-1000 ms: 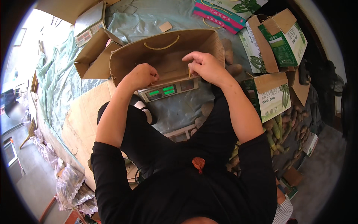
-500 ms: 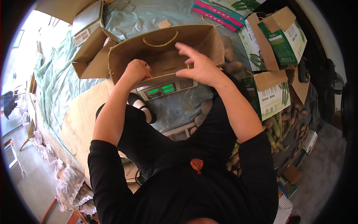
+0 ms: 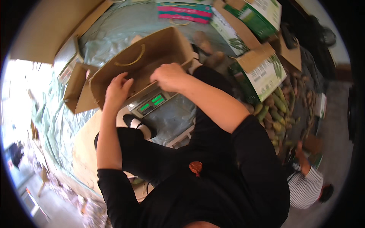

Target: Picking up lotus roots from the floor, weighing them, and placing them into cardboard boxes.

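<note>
Two changes: your left hand (image 3: 117, 93) has opened loosely at the carton (image 3: 152, 55); your right hand (image 3: 170, 77) has curled, its hold unclear.

Remotely, I saw a brown cardboard box (image 3: 150, 56), its yellow cord handle (image 3: 142, 54), green scale digits (image 3: 157, 99), a pink-and-teal banded bag (image 3: 184, 13) and a dark-striped white shirt (image 3: 304, 190).

The person's left forearm (image 3: 108, 140) rises almost vertically, and the left hand (image 3: 118, 92) keeps its thumb apart from the bent fingers. The right forearm (image 3: 215, 102) slants toward upper left; the right hand (image 3: 170, 77) has its fingers curled.
</note>
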Tool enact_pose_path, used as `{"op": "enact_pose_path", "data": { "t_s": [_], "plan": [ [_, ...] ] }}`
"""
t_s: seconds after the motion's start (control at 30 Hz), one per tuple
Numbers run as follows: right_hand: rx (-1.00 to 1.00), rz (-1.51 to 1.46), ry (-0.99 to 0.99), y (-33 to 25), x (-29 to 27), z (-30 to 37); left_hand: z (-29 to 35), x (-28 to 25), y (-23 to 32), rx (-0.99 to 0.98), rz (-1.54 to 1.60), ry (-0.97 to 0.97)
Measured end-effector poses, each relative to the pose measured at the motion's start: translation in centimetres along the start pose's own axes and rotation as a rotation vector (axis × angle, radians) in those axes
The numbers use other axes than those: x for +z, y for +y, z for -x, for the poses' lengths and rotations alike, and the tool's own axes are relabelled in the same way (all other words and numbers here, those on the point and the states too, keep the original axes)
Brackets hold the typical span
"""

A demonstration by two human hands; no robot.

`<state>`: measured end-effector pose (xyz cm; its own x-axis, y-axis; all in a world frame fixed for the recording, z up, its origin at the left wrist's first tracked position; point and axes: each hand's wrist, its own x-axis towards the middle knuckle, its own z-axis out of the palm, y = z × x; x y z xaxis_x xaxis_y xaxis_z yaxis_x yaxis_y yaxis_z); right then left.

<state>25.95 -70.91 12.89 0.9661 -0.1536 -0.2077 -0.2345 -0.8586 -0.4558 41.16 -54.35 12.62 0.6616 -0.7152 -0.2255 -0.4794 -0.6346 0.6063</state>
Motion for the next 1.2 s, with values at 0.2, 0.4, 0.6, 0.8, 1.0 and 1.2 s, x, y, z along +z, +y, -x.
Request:
{"op": "enact_pose_path", "data": {
  "t_s": [0.2, 0.4, 0.6, 0.8, 1.0, 1.2],
  "plan": [
    [0.063, -0.007, 0.023, 0.0, 1.2, -0.8, 2.5, 0.6, 2.9, 0.274, -0.039, -0.374],
    [0.040, -0.132, 0.117, -0.8, 0.3, -0.4, 2.7, 1.7, 3.6, 0.261, -0.350, -0.329],
    [-0.138, -0.652, 0.442, 0.4, -3.8, 2.1, 3.7, 1.7, 3.8, 0.222, -0.334, -0.267],
    [-0.071, -0.715, 0.679, 6.4, -8.2, 11.9, 4.3, 0.9, 1.2, 0.146, -0.358, -0.239],
    [0.542, -0.538, 0.660, 18.6, 3.3, 27.3, 4.9, 1.9, 1.4, 0.269, -0.389, -0.102],
    [1.032, -0.144, 0.572, 21.7, 23.0, 47.4, 6.7, 2.7, 1.5, 0.222, -0.544, 0.036]
  ]
}}
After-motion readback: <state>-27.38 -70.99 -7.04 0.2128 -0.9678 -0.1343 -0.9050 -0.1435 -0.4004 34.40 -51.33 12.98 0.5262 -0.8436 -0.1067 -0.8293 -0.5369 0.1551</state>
